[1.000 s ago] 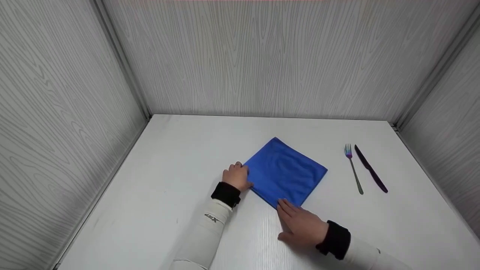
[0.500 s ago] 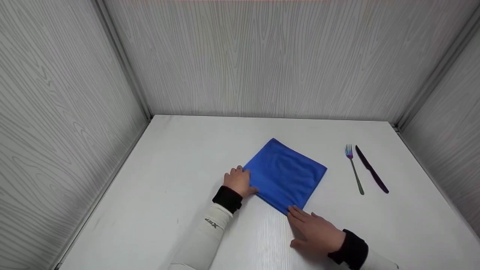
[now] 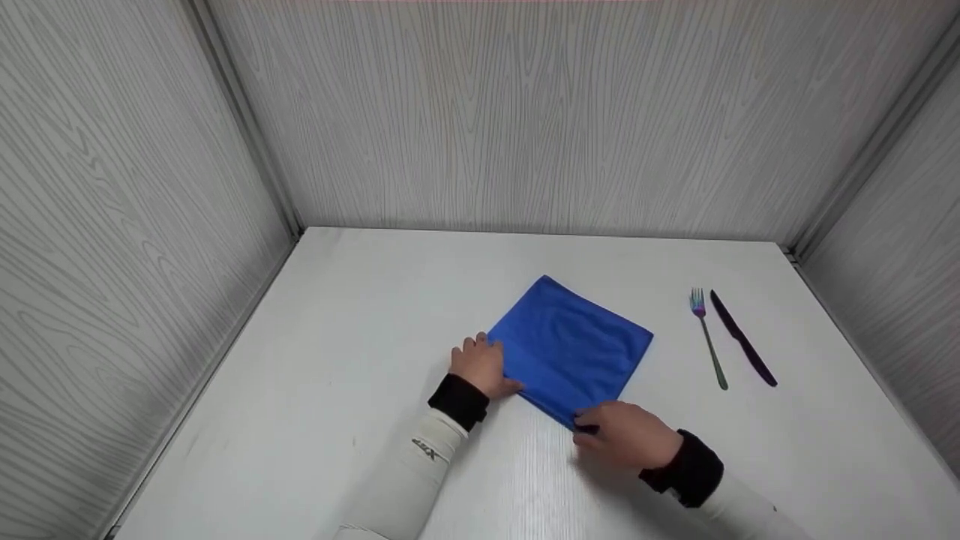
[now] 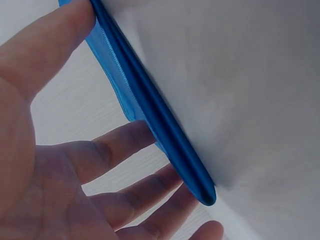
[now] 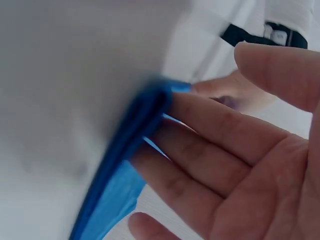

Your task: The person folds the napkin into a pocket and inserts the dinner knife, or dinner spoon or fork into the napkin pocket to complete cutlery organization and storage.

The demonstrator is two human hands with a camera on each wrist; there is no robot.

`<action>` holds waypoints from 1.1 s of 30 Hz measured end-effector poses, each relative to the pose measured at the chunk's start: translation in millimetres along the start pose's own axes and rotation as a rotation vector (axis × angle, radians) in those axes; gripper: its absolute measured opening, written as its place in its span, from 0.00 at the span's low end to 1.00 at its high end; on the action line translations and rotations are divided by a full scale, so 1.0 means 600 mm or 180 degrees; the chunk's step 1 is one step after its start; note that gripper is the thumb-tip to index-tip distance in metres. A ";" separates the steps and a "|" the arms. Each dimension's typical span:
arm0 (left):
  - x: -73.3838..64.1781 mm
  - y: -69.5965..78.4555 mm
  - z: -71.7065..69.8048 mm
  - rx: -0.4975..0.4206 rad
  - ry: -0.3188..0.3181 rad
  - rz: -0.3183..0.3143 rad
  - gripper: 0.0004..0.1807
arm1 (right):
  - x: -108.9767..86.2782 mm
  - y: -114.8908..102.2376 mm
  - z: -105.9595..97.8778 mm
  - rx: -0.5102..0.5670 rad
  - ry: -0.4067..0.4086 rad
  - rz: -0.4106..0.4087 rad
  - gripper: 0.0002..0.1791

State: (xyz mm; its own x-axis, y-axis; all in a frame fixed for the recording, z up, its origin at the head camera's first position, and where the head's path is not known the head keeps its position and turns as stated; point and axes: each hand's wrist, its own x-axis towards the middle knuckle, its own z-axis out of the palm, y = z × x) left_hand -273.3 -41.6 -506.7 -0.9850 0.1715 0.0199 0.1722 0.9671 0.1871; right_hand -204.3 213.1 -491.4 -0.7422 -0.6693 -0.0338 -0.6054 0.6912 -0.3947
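Observation:
A folded blue cloth (image 3: 570, 341) lies roughly square on the white table, turned cornerwise. At its left corner rests my left hand (image 3: 478, 367), fingers spread along one edge and thumb on the near edge. The left wrist view shows the cloth's layered fold (image 4: 165, 120) against the left fingertips and thumb. My right hand (image 3: 626, 435) is at the near corner, its fingers touching the cloth there. From the right wrist, straight fingers meet the folded layers (image 5: 135, 125), while the right thumb (image 5: 275, 70) stands apart from them.
To the right of the cloth, a fork (image 3: 709, 337) and a dark knife (image 3: 742, 337) lie side by side on the table (image 3: 375, 292). Grey wood-grain panels (image 3: 487, 120) enclose the table at the back and both sides.
Both hands have shifted slightly right and toward the near side, and the cloth's near corner with them. The right hand has turned, its fingers bent more than before.

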 end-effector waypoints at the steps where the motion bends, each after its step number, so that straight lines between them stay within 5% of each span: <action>1: 0.000 0.001 0.001 0.0004 0.0003 0.0008 0.45 | 0.007 0.004 -0.009 0.0137 0.0015 0.0041 0.16; 5: -0.001 0.001 0.005 -0.0019 0.0015 0.0027 0.45 | 0.040 0.041 -0.054 0.0459 0.0340 0.0400 0.15; 11: 0.001 -0.003 0.003 0.0008 0.0028 0.0010 0.47 | 0.084 0.144 -0.109 0.0554 0.1325 0.1503 0.20; 16: 0.001 -0.003 0.005 -0.0007 0.0056 0.0040 0.46 | 0.090 0.198 -0.105 0.0578 0.1314 0.2125 0.26; 20: -0.002 0.000 0.007 -0.0042 0.0086 0.0076 0.45 | 0.083 0.214 -0.093 0.0487 0.1104 0.2286 0.23; 25: -0.002 0.001 0.008 -0.0042 0.0123 0.0071 0.45 | 0.081 0.223 -0.080 0.0487 0.1242 0.2303 0.14; 33: -0.001 -0.001 0.006 -0.0068 0.0029 0.0052 0.45 | 0.078 0.230 -0.073 0.0596 0.1244 0.2330 0.17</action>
State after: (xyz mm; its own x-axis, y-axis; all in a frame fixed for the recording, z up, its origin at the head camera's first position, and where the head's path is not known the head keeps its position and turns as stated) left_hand -272.7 -41.7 -510.4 -0.9821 0.1855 0.0320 0.1881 0.9600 0.2077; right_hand -335.1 289.3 -507.1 -0.9949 0.0950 -0.0340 0.0982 0.8337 -0.5434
